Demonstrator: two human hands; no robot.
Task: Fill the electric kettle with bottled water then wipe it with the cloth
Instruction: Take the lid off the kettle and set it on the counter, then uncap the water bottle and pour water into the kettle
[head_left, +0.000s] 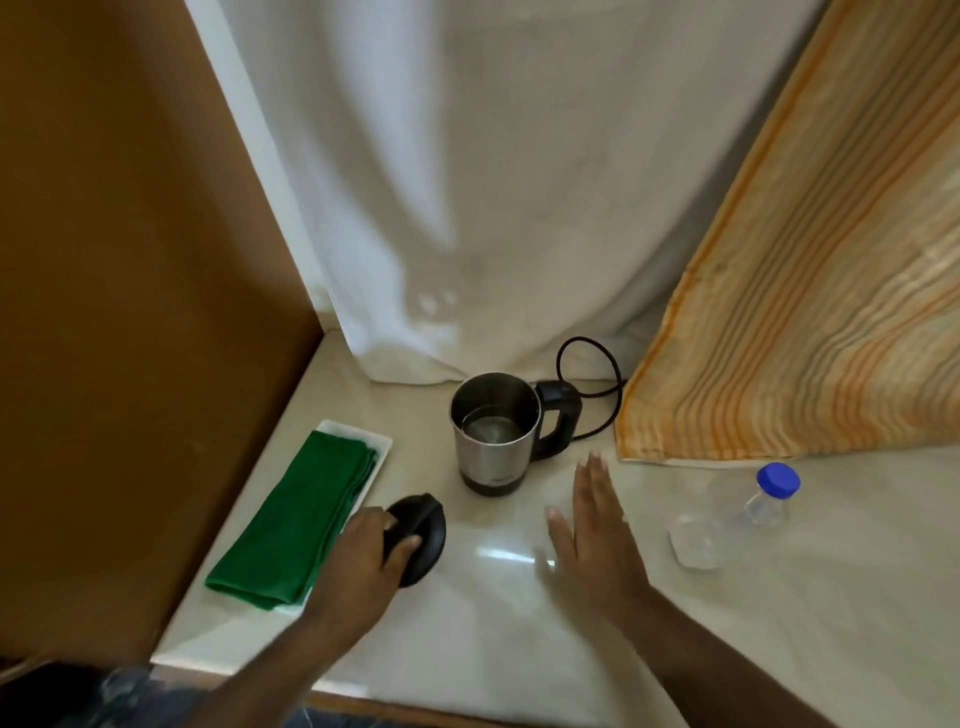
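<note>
Both hands are seen low over a pale, glossy counter (498, 613). A black kettle lid (418, 538) is gripped by the left hand (371, 551), with the fingers curled over its near edge and the thumb pressed on its top; whether the lid rests on the counter or is held just above it cannot be told. The right hand (597, 530) is held flat and open, fingers spread and pointed away from the person, with nothing in it; it is somewhat blurred.

A steel electric kettle (493, 431) with a black handle is stood upright beyond and between the two hands, nearer to the right fingertips than to the lid. Its mouth is uncovered, and water is seen inside. A black cord (589, 364) is looped behind its handle.

A folded green cloth (301, 514) is laid on a white tray (382, 441) to the left, just beside the left hand and the lid. A clear plastic bottle (727, 514) with a blue cap (777, 479) is laid on its side to the right of the right hand, apart from it; the bottle appears empty.

A white sheet (467, 182) is hung behind the kettle, a striped orange fabric (810, 312) is draped at the right, and a brown panel (130, 286) is stood at the left.
</note>
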